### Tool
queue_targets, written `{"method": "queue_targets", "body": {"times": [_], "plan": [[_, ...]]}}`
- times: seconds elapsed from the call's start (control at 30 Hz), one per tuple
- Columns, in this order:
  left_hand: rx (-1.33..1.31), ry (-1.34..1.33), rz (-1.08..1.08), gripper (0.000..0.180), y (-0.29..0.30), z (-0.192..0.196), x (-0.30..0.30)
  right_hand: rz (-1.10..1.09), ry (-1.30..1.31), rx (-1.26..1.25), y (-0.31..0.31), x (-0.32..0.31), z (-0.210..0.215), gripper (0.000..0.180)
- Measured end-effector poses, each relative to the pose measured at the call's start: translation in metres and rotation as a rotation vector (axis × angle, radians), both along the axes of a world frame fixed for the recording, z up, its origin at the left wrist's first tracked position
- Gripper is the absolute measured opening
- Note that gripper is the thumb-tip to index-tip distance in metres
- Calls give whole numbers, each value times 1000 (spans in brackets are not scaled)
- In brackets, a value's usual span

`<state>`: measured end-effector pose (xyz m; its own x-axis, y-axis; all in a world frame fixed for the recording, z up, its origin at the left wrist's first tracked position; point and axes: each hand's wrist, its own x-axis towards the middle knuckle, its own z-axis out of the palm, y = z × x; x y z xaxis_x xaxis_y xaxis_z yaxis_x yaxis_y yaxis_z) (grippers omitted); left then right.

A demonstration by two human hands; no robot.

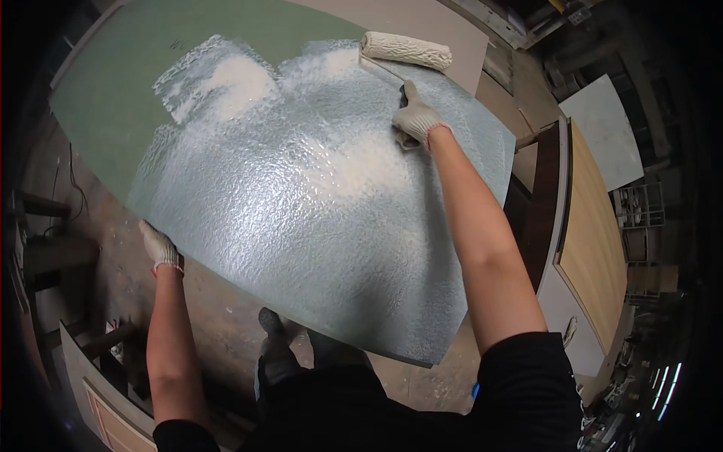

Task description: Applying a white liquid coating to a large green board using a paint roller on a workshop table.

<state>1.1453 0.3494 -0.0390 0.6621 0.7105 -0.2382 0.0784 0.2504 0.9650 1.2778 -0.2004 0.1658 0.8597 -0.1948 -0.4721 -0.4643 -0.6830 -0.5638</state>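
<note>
A large green board (pixel 102 117) lies in front of me, much of it covered with wet, whitish coating. Thicker white patches (pixel 241 87) of this coating show at the upper left and middle. Near the far right edge, my right hand (pixel 416 122), in a pale knit glove, is closed round the handle of a paint roller, one finger stretched along its rod. The roller's fluffy cream sleeve (pixel 407 50) rests on the coated surface. My left hand (pixel 160 246), gloved too, holds the board's near left edge; some of its fingers are hidden.
Behind the green board lies a beige panel (pixel 437 22). To the right stand wood-faced panels (pixel 595 233) and a pale sheet (pixel 606 132). Wooden frames (pixel 56 256) are at the left. The stained floor (pixel 226 316) and my feet show below the near edge.
</note>
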Motion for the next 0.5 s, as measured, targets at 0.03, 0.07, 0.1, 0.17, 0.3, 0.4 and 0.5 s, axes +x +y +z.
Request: {"method": "queue_targets", "body": {"times": [0.03, 0.07, 0.1, 0.17, 0.3, 0.4, 0.5], "plan": [[-64, -59, 8, 66, -1, -1, 2, -26, -32, -15, 7, -1, -8, 99], [-70, -54, 6, 66, -2, -1, 7, -58, -64, -35, 8, -6, -13, 100], [-44, -43, 1, 66, 3, 1, 0, 22, -52, -71, 19, -30, -3, 101], [-46, -6, 26, 65, -16, 11, 4, 132, -90, -259, -12, -111, -3, 104], [138, 72, 67, 64, 8, 8, -8, -28, 159, -106, 35, -323, 21, 99], [161, 135, 96, 63, -4, 16, 0, -3, 160, -130, 26, -486, 33, 98], [118, 130, 122, 59, -40, 53, 0, 51, 252, -102, -10, -515, 66, 99]]}}
